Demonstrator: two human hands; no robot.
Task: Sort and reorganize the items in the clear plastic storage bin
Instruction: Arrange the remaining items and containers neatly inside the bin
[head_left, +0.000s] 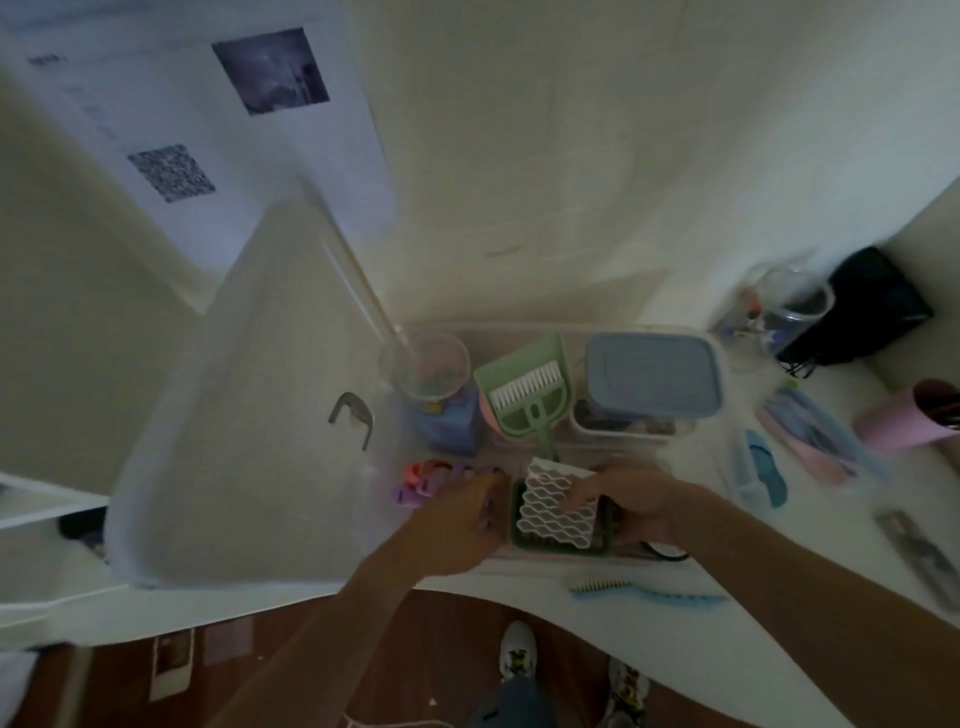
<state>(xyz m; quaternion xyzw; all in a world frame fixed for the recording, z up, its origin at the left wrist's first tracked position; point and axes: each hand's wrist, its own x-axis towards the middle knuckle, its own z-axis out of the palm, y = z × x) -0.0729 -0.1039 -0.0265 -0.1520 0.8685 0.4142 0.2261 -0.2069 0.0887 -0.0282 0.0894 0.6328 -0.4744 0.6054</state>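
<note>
Both hands work at the bin's (524, 329) near edge on the counter (727, 561). Left hand (457, 525) curls its fingers on the green tray's (550, 545) 9 o'clock side; right hand (631, 501) pinches the white lattice piece (550, 506) lying in it. At 12 o'clock stands a green dustpan (524, 400).

Dustpan (524, 397) and lidded box (653, 375) crowd bin's (519, 328) back.
</note>
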